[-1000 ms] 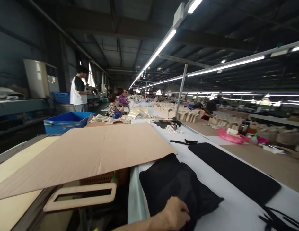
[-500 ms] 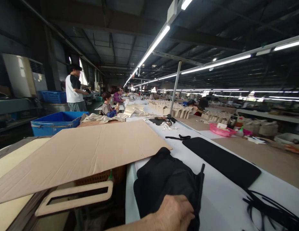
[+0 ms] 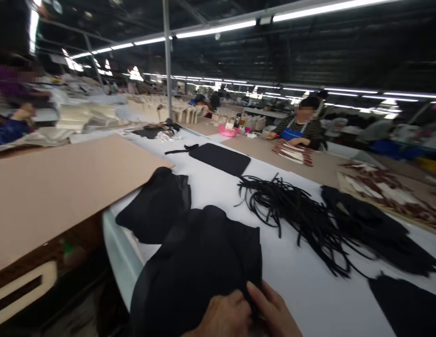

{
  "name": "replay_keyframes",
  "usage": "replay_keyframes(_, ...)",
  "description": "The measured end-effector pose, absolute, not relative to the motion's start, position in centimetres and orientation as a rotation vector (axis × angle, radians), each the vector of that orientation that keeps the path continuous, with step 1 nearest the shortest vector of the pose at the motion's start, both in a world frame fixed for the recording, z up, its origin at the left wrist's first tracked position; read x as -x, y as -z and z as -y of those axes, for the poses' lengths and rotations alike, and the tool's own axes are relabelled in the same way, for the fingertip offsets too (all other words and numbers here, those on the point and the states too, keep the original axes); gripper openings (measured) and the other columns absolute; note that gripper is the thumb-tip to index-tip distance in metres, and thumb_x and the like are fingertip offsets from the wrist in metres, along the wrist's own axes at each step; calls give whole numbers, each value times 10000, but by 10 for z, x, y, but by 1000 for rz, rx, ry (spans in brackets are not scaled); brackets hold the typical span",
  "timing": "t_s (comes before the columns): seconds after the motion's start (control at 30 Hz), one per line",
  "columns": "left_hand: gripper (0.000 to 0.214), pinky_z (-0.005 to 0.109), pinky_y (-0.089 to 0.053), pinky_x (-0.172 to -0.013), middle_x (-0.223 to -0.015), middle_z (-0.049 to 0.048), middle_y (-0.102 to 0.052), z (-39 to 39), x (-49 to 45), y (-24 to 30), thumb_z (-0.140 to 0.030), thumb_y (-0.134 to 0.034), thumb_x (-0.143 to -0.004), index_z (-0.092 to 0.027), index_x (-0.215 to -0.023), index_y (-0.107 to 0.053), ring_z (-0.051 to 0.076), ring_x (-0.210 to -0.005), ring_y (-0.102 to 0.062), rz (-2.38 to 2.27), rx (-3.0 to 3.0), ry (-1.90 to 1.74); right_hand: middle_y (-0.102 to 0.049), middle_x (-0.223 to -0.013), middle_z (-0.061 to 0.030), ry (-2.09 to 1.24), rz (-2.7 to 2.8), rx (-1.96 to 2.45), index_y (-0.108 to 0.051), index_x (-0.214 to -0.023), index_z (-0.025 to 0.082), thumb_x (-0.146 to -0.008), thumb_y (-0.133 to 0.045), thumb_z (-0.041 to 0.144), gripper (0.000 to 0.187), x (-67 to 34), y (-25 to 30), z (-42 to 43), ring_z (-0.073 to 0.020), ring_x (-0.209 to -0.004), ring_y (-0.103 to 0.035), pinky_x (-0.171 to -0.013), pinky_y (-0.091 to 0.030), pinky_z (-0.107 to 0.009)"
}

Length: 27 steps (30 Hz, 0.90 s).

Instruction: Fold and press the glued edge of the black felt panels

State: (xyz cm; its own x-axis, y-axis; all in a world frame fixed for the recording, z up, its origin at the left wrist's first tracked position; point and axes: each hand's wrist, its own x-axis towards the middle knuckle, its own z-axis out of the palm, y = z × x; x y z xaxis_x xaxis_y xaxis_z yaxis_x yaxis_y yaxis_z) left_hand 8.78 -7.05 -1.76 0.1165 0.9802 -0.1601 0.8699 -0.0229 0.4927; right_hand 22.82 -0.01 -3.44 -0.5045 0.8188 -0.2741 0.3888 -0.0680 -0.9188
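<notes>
A large black fabric piece [image 3: 200, 262] lies over the near edge of the white table, hanging partly past it on the left. My left hand [image 3: 226, 313] is closed on its near right part, knuckles up. Right beside it, my right hand [image 3: 272, 306] pinches the same edge of the fabric. The fingertips of both hands are partly hidden, and the picture is a little blurred. Just beyond lies another crumpled black fabric piece [image 3: 156, 206]. Further off is a flat black panel [image 3: 220, 158] with rounded corners.
A tangle of black straps [image 3: 291, 210] and black pieces [image 3: 372, 229] lie to the right. At left, a tan board [image 3: 70, 182] overhangs the table edge [image 3: 121, 257]. Across the table, a person in a blue apron [image 3: 295, 133] sits by brown-and-white strips [image 3: 293, 152]. A pink basket [image 3: 228, 130] stands farther back.
The view has swung to the right. My right hand has come into view and joined the left on the black fabric. The held piece now lies nearer than another black piece.
</notes>
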Motion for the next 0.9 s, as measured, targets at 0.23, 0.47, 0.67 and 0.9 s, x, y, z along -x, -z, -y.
replay_keyframes(0.23,181,169,-482,-718,-950,25,-635,75,-106,17,-224,-618,-779,-184,-956,-614,130,-809,-608,-1364,-2033,-682,-684,-863,-65,-1748,1640,1250,-679,-954,140,-703,-630,489,433,-248,25,-13,-287,-913,-593,-848,-461,-380)
replay_keyframes(0.47,315,463,-385,-983,-1205,92,-533,91,-8,24,-218,-440,-844,-195,-1144,-533,272,-1141,-450,-2428,-1787,-851,-693,-924,-79,-1794,1316,1414,-663,-1030,160,-652,-658,528,527,-290,26,-16,-325,-956,-601,-831,-483,-416)
replay_keyframes(0.67,266,399,-417,-870,-1042,84,-578,76,27,38,-312,-520,-799,-174,-1019,-582,265,-981,-497,-2440,-1557,-725,-691,-950,-58,-1747,1343,1417,-664,-1025,170,-679,-635,568,528,-285,14,-6,-316,-990,-585,-841,-476,-372)
replay_keyframes(0.9,165,305,-377,-709,-750,27,-539,55,3,23,-204,-404,-811,-215,-656,-458,200,-790,-503,-2211,-1547,-797,-698,-770,-38,-1364,1619,1628,-693,-799,190,-699,-589,596,430,-312,14,-10,-297,-837,-620,-713,-496,-307)
